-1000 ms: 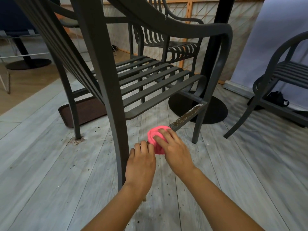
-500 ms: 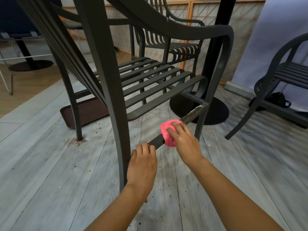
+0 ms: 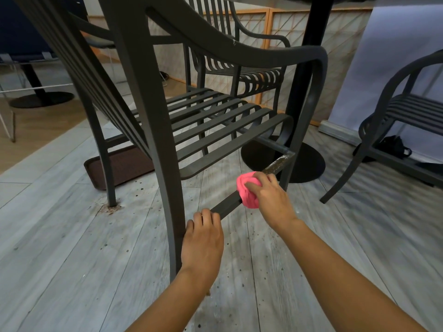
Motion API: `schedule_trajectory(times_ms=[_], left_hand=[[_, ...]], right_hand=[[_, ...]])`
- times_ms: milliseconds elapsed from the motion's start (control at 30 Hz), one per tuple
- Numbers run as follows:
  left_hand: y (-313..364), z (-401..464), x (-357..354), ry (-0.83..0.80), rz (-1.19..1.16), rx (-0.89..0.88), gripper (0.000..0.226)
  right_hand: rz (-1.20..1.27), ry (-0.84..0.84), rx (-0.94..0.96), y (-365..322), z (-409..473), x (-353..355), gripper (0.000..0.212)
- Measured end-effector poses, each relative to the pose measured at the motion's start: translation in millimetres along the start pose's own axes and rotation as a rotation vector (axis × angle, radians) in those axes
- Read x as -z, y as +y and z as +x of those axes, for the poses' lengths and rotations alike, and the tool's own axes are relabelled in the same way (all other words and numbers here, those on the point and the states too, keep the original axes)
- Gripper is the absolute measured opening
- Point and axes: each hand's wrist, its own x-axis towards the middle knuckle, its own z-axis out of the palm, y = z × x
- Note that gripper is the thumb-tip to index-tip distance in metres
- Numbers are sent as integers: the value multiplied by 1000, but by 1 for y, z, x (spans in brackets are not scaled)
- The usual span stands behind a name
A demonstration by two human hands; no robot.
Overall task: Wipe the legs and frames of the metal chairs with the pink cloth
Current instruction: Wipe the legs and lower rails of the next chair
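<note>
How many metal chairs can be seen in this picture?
3: the near chair being wiped with the pink cloth; a second chair behind it; a third chair at the right edge, partly cut off. Others may be hidden.

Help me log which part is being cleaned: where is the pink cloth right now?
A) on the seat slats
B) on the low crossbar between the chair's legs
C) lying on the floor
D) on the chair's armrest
B: the right hand wraps the pink cloth around the low crossbar, while the left hand grips the bar's near end beside the leg.
</note>
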Motion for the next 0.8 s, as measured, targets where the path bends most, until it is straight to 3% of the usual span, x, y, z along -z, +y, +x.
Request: schedule_trajectory(times_ms=[100,333,467,667,800], left_hand=[[2,3,0,12,-21,8,46],[16,28,0,83,-97,-50,60],[25,43,0,105,-129,-70,56],[32,59,-4,122,-165,-60,50],[31,64,-7,135,-213,-63,48]], right_hand=[[228,136,-144,15,3,10,34],[40,193,-252,37,13,34,60],[-73,200,-176,26,22,34,66],[101,170,-56,-1,18,-3,46],[245,252,-41,8,16,-11,33]])
